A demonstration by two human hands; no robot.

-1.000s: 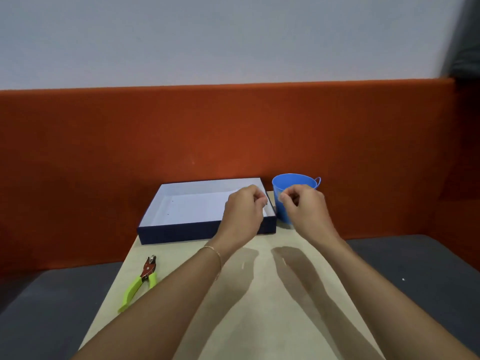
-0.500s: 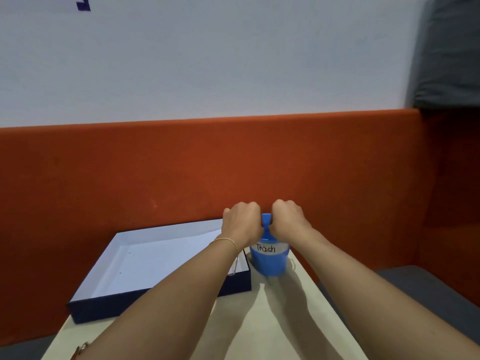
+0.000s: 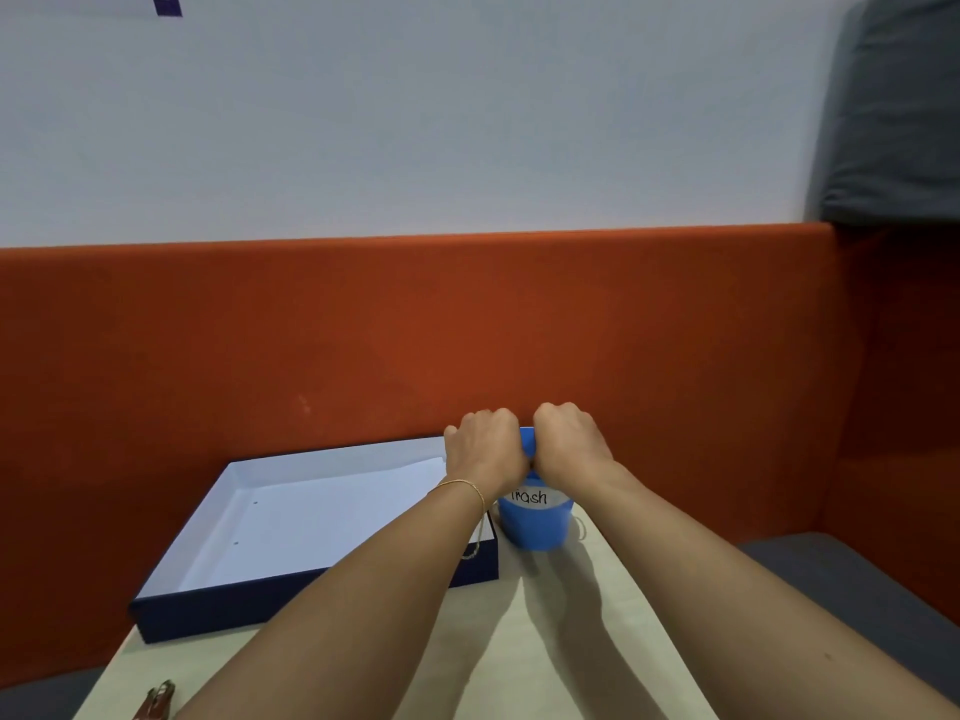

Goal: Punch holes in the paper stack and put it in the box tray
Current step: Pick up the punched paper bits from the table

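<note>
White wall [image 3: 467,122] up top, and below it the broad orange padded panel [image 3: 363,330] running right across the far side. In front of that is the pale desk [image 3: 545,652], with grey seating [image 3: 857,579] off to the right. On the desk's far left sits the dark blue box tray [image 3: 311,600], and there's the paper stack [image 3: 332,517], lying flat inside it and well left of both sets of fingers, with nothing touching it. Both bare forearms reach in from the near edge toward the far side and converge over the blue bucket [image 3: 537,530], which is marked "Trash" and stands just right of the tray's right-hand corner. The left hand [image 3: 485,454] and right hand [image 3: 569,449] are side by side above the bucket's rim, knuckles up, backs toward the camera, with a sliver of blue rim showing between them. The fingers of both are curled down and away on the far side, out of sight, so whether they pinch anything or grip the rim I cannot tell. A thin gold bracelet [image 3: 462,484] rings the left wrist. At the near left edge the tip of a plier-like tool [image 3: 156,701] pokes into view. Smallest of all, two punched holes [image 3: 255,503] dot the left side of the sheet.
</note>
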